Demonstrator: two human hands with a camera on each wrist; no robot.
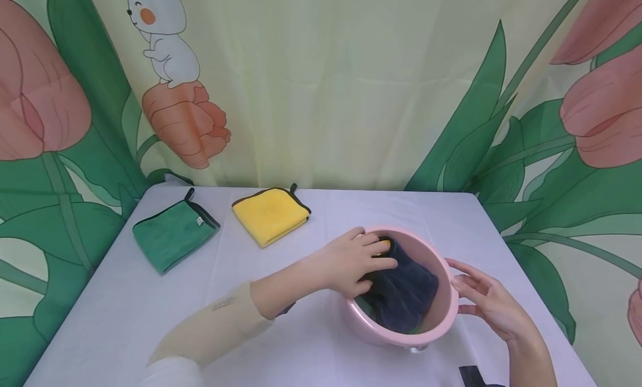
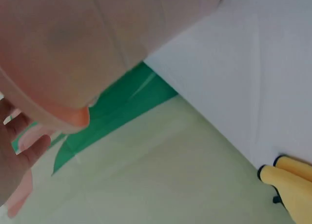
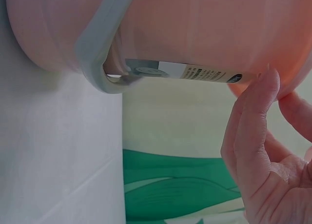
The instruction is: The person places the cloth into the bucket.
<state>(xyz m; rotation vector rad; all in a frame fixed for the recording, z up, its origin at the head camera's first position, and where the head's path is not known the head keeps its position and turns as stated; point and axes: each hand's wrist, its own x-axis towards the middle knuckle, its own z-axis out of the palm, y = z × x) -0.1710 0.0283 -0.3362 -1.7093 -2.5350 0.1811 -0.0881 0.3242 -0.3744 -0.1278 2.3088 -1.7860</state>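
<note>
A pink bucket (image 1: 368, 334) stands on the table, with a dark navy cloth (image 1: 408, 289) bunched inside it. My left hand (image 1: 358, 261) reaches over the bucket's left rim. Its fingers are spread and rest on the navy cloth, near a small yellow patch by the fingertips. At the bucket's right side, the fingertips of my right hand (image 1: 494, 306) touch the outer wall and rim. The right wrist view shows these fingers (image 3: 253, 131) fairly straight against the pink wall. A bit of green shows beneath the navy cloth; the rest of the bucket's contents are hidden.
A folded green cloth (image 1: 173, 233) with dark edging lies at the table's left. Beside it, farther back, is a folded yellow cloth (image 1: 271, 215). The bucket's grey handle (image 3: 92, 53) hangs down its side. A printed curtain (image 1: 321, 97) hangs behind the white table (image 1: 241, 337).
</note>
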